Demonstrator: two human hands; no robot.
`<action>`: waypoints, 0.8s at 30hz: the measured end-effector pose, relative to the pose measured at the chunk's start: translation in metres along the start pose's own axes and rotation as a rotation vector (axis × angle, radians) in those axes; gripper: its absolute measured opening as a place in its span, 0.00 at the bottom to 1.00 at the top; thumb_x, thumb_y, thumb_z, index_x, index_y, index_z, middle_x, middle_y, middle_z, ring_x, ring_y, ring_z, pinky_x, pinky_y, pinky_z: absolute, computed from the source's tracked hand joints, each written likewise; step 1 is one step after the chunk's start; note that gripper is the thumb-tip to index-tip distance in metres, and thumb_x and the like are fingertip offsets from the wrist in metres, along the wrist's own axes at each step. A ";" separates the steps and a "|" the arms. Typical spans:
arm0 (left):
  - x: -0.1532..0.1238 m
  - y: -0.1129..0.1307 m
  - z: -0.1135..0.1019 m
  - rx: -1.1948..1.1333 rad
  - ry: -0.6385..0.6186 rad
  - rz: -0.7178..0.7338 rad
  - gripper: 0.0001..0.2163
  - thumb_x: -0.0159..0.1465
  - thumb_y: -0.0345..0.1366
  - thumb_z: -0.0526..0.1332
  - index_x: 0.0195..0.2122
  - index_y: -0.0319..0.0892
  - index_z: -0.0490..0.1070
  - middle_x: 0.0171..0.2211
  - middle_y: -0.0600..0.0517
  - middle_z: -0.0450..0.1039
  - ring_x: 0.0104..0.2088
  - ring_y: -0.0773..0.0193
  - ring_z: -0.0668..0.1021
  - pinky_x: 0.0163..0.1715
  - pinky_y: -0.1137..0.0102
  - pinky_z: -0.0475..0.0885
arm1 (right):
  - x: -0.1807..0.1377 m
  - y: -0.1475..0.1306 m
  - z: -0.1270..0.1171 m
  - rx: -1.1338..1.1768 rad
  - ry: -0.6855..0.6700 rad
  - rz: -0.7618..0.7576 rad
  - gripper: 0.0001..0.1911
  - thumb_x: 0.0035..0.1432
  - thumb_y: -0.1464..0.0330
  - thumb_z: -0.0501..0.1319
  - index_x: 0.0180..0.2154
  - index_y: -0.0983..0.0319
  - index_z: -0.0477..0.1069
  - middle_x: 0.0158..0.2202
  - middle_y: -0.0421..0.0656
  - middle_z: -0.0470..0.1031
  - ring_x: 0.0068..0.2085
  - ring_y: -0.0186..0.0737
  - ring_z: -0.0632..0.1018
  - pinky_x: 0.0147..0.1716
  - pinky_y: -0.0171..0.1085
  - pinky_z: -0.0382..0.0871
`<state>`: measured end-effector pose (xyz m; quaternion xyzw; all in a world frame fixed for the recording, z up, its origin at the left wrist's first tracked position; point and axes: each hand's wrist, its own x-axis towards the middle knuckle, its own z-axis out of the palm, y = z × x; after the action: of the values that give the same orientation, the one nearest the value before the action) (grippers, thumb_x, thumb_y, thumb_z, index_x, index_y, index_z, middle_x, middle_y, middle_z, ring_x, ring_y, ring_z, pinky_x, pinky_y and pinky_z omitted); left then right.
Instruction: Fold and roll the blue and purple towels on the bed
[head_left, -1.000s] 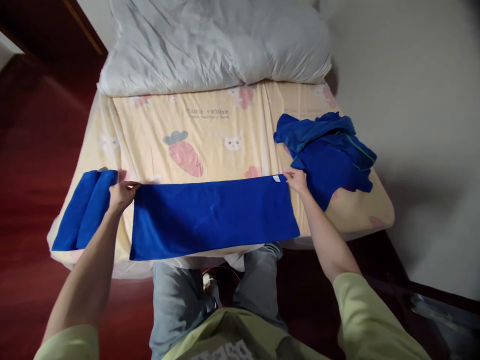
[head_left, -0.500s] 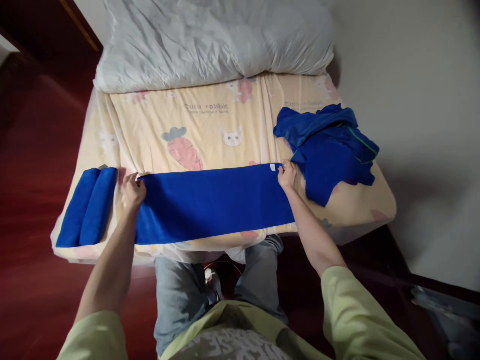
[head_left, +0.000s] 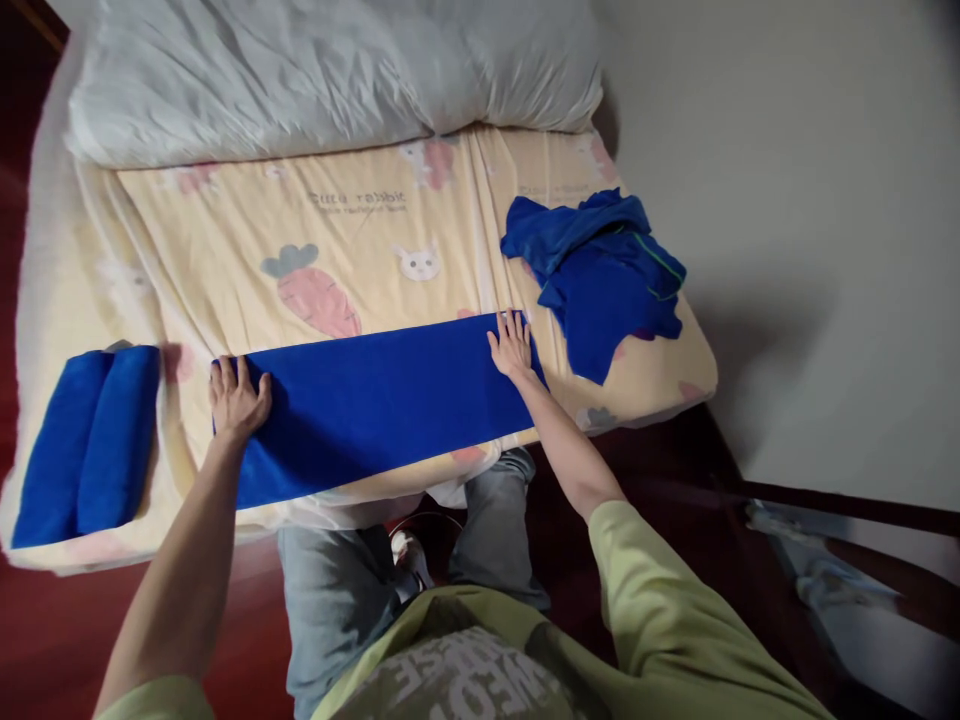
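Observation:
A long blue towel [head_left: 382, 400] lies flat along the near edge of the bed. On its upper left corner rests my left hand [head_left: 238, 397], palm down with the fingers spread. My right hand [head_left: 511, 345] lies open over the upper right corner and covers most of the white label there. Left of the towel are two blue rolled towels [head_left: 90, 445] side by side. To the right, past my right hand, sits a crumpled heap of blue cloth [head_left: 600, 275] with a thin green line on it.
The bed [head_left: 427, 225] has a yellow sheet printed with carrots and rabbits. A large grey-white quilt [head_left: 337, 80] lies bunched across the far side. A bare wall [head_left: 787, 250] stands on the right. Below the near edge are my legs [head_left: 337, 600] and the dark red floor.
Both hands have let go of the towel's corners and now lie flat on it with fingers spread. My view has shifted to the right.

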<state>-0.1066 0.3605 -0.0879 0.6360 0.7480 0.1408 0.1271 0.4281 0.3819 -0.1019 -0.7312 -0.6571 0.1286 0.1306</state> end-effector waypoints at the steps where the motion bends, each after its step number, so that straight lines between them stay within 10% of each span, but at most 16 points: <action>1: -0.012 0.005 0.000 -0.005 0.014 0.019 0.34 0.71 0.50 0.50 0.72 0.32 0.50 0.74 0.36 0.39 0.73 0.40 0.45 0.70 0.43 0.45 | -0.011 -0.006 -0.001 -0.004 0.015 -0.011 0.34 0.73 0.57 0.42 0.73 0.64 0.43 0.76 0.47 0.41 0.75 0.54 0.39 0.71 0.62 0.32; 9: -0.151 -0.005 0.007 0.000 0.119 0.049 0.32 0.73 0.47 0.45 0.73 0.33 0.51 0.74 0.39 0.40 0.74 0.46 0.46 0.72 0.50 0.42 | -0.133 0.020 0.003 -0.092 0.014 -0.149 0.34 0.73 0.54 0.44 0.73 0.62 0.48 0.75 0.48 0.43 0.75 0.47 0.46 0.72 0.54 0.40; 24: -0.232 -0.031 0.008 -0.010 0.141 -0.027 0.34 0.72 0.48 0.46 0.72 0.28 0.47 0.73 0.33 0.44 0.73 0.45 0.47 0.71 0.48 0.45 | -0.171 0.056 0.008 -0.129 0.094 0.087 0.34 0.72 0.57 0.40 0.72 0.66 0.49 0.75 0.50 0.46 0.75 0.46 0.46 0.71 0.56 0.37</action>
<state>-0.0955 0.1275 -0.1048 0.6139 0.7628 0.1872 0.0792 0.4598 0.2066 -0.1265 -0.7711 -0.6248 0.0571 0.1084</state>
